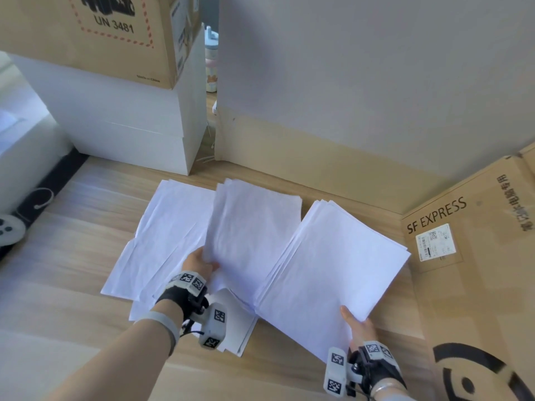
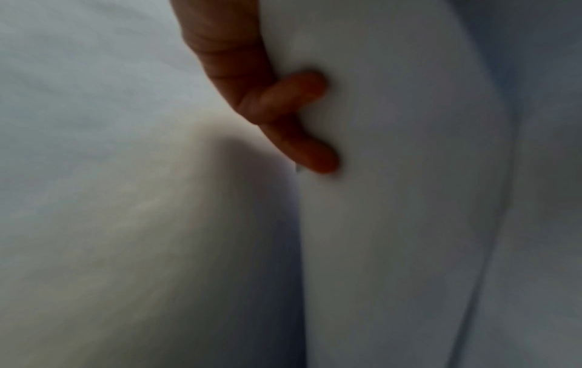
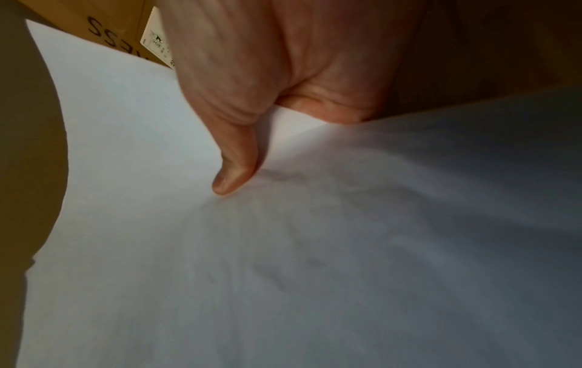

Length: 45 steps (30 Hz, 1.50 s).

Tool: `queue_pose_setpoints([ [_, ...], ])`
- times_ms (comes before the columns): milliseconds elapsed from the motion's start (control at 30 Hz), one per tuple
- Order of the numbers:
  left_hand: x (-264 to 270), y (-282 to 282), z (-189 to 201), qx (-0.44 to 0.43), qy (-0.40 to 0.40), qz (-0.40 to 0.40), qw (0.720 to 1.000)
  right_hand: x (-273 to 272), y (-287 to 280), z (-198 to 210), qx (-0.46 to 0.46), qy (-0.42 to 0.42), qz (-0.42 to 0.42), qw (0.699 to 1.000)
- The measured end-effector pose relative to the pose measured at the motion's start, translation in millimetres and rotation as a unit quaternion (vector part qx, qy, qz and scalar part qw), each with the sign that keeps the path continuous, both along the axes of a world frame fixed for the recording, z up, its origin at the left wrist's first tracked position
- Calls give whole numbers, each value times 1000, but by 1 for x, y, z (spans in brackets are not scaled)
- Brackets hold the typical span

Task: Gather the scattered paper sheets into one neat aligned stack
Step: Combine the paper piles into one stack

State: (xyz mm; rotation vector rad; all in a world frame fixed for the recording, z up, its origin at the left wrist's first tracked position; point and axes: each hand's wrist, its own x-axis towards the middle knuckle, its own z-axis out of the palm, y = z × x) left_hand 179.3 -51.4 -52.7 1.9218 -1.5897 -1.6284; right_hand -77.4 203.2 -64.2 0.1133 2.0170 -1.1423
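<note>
White paper sheets lie spread over the middle of the wooden desk (image 1: 72,256). My left hand (image 1: 199,261) grips the near edge of a lifted sheaf (image 1: 252,224), which tilts up off the desk; in the left wrist view two fingers (image 2: 293,97) curl round that paper (image 2: 393,174). My right hand (image 1: 357,325) pinches the near corner of a thicker fanned stack (image 1: 333,264) on the right, thumb on top (image 3: 233,174) pressing the stack (image 3: 283,261). More loose sheets (image 1: 165,233) lie flat at the left, and a few (image 1: 237,322) lie under my left wrist.
A white box (image 1: 130,117) with a brown carton (image 1: 101,33) on top stands at the back left. A grey partition (image 1: 362,76) closes the back. A flat SF EXPRESS cardboard box (image 1: 474,256) lies at the right, close to the stack. A dark mat (image 1: 49,186) lies far left.
</note>
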Motion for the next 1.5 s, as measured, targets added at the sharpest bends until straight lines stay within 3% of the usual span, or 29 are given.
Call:
queue_pose_setpoints([
  [200, 22, -19, 6, 39, 93, 159, 982, -10, 7, -12, 24, 8, -9, 1000],
  [433, 32, -26, 15, 52, 104, 205, 972, -16, 5, -18, 40, 19, -18, 999],
  [633, 37, -24, 18, 51, 134, 158, 977, -14, -1, -19, 43, 22, -14, 999],
  [900, 12, -11, -7, 63, 121, -9, 991, 12, -45, -17, 13, 35, 72, 997],
  [1033, 3, -6, 2, 53, 92, -89, 990, 22, -58, -12, 13, -12, 108, 994],
  [1233, 0, -5, 6, 79, 173, -147, 971, 29, -63, -3, -30, -36, 132, 990],
  [1400, -10, 5, 6, 59, 211, -175, 960, 34, -68, -1, -56, -79, 86, 992],
  [1500, -13, 7, 3, 37, 242, -162, 956, 31, -68, 1, -1, -98, 43, 994],
])
